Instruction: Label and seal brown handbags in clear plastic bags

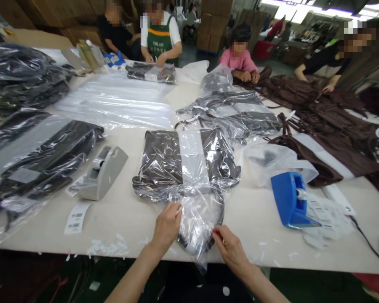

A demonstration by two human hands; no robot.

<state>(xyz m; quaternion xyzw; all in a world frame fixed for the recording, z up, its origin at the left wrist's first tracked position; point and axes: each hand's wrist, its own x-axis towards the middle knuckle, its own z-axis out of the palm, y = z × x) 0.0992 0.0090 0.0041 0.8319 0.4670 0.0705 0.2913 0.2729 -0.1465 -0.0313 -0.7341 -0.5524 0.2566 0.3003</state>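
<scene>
A dark brown handbag (162, 155) lies in front of me inside a clear plastic bag (199, 219). A pale band (193, 158) runs down the middle of the handbag, and its dark handle curves toward me under the plastic. My left hand (167, 224) is closed on the left side of the plastic near the table's front. On the opposite side, my right hand (230, 244) pinches the plastic beside the handle. The loose end of the plastic hangs over the table edge between my hands.
A grey tape dispenser (105, 174) stands left, near a barcode label sheet (77, 219). To the right is a blue tape dispenser (287, 200). Wrapped bags (44, 155), flat plastic sleeves (116, 99) and brown bags (337, 126) cover other parts. Several people work across the table.
</scene>
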